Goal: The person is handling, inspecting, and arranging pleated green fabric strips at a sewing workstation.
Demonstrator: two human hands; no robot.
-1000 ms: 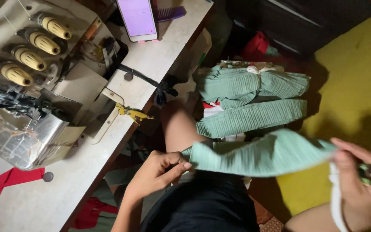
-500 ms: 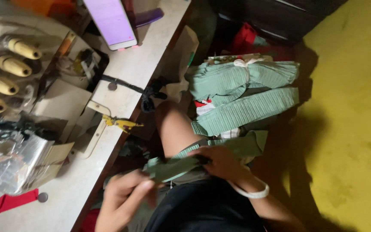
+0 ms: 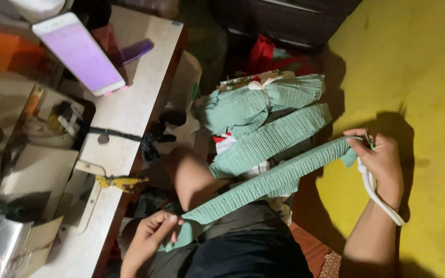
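Observation:
A long strip of green ribbed fabric (image 3: pixel 269 181) is stretched slantwise over my lap. My left hand (image 3: pixel 150 234) pinches its lower end near my knee. My right hand (image 3: pixel 379 159) grips its upper end out to the right, a white cord looped round that wrist. Behind the strip lies a pile of more green ribbed pieces (image 3: pixel 263 110), the top bundle tied with a white string.
A sewing table (image 3: pixel 130 108) stands on the left with a phone (image 3: pixel 78 54) showing a lit purple screen, yellow thread snips (image 3: pixel 122 181) and a sewing machine (image 3: pixel 6 170). Red cloth (image 3: pixel 263 51) lies behind the pile. A yellow surface (image 3: pixel 428 77) fills the right.
My hands came together at my lap half a second ago, then spread apart again, so the green strip is pulled taut. The camera view has shifted left and down.

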